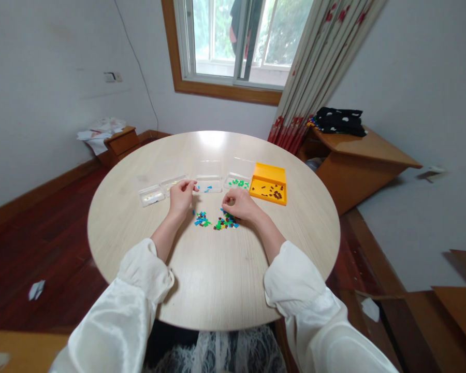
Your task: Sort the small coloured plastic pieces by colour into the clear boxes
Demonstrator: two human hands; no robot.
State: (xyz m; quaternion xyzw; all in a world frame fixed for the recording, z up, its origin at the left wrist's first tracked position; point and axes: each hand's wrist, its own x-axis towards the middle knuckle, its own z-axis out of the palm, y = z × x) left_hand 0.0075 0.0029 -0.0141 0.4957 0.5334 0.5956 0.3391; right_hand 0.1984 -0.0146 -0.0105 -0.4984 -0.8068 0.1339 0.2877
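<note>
Pieces [220, 224] of mixed colours lie heaped on the bench [217, 280], under and just near of the right hand [238, 203], the closer one; left hand [181, 196] is beside a clear tray [216, 191]. Fingers curl; any grip is unclear.

One head view looks forward and down from above the table's [217, 280] near edge, its far edge included.

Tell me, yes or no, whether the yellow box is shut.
No, the yellow box stands open, with its lid tipped back and small brown pieces visible inside.
</note>
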